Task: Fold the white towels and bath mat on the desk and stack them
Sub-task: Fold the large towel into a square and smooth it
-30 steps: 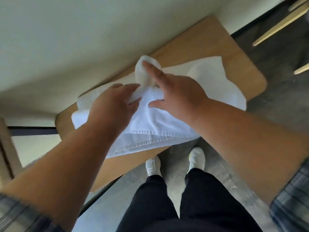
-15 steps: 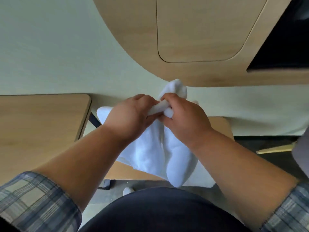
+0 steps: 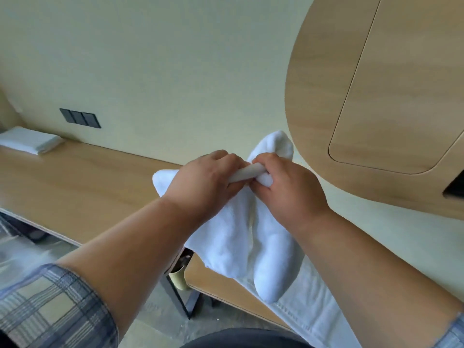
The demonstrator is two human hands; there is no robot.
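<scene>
Lifted off the wood a second ago, the towel (image 3: 236,242) now hangs in the air from both fists, and the view has swung left since the half-second frame, bringing a long desk (image 3: 75,187) into sight. The left hand (image 3: 208,179) and right hand (image 3: 288,189) sit side by side, almost touching, at the towel's top. Both sets of fingers are curled tight and clamped on its bunched upper edge, with a short rolled strip of cloth stretched between them. One corner pokes up above the right hand; another sticks out left of the left hand. Below the hands the towel falls in two soft lobes, the lower tip reaching down over a second white cloth (image 3: 311,312).

That cloth lies flat, with a stitched hem, on a lower tabletop (image 3: 211,281) just right of the desk. At the desk's far left end, against the wall (image 3: 175,71), rests a folded towel (image 3: 27,141). Dark switches (image 3: 80,118) are set in the wall above it. A rounded wooden cabinet (image 3: 401,84) fills the upper right. A plaid sleeve (image 3: 50,310) covers the left upper arm.
</scene>
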